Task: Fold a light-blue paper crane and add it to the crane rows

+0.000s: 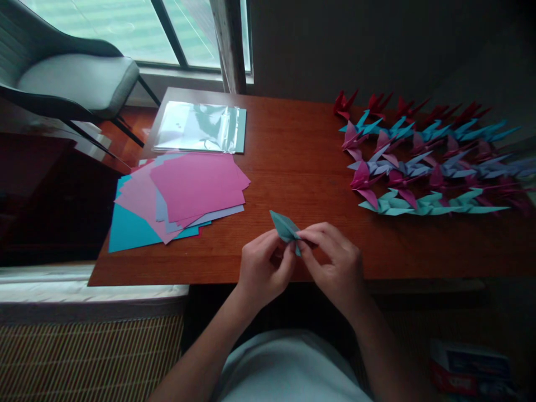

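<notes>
My left hand (pixel 263 269) and my right hand (pixel 335 265) meet over the near edge of the wooden table (pixel 293 162). Both pinch a small, partly folded teal paper piece (pixel 285 226). Its pointed tip sticks up and to the left, above my fingers. The lower part of the paper is hidden between my fingertips. A loose stack of pink, lilac and turquoise paper sheets (pixel 180 195) lies to the left of my hands.
Rows of folded paper cranes (pixel 422 162) in red, teal, magenta, lilac and mint cover the right of the table. A clear plastic sleeve (pixel 200 127) lies at the back left. A grey chair (pixel 71 78) stands by the window, and a bed edge (pixel 92 290) runs along the left.
</notes>
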Available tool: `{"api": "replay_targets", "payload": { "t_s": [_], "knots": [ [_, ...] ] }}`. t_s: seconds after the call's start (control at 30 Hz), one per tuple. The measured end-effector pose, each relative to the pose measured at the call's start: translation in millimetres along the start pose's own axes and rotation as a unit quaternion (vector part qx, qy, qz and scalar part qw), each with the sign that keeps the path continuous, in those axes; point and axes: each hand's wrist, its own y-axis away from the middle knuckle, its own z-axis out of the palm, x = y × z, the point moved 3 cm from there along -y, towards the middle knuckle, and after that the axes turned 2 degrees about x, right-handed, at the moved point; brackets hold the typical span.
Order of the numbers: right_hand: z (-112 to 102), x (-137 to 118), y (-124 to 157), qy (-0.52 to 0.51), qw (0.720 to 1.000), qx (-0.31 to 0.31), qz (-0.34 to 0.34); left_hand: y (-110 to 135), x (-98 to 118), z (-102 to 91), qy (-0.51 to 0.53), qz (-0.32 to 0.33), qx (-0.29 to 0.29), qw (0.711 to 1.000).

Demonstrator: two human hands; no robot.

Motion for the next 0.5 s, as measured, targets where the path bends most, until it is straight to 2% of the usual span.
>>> {"api": "replay_targets", "payload": {
  "t_s": [0.2,0.5],
  "knots": [
    [8.8,-4.6,7.7,0.099,0.992,0.047,-0.064,-0.2,-1.8,-0.4,-0.015,-0.016,-0.002,1.000],
    [12.1,-2.0,12.1,0.100,0.991,0.028,-0.085,1.5,-2.1,-4.2,-0.004,0.003,-0.006,1.000]
  ]
}}
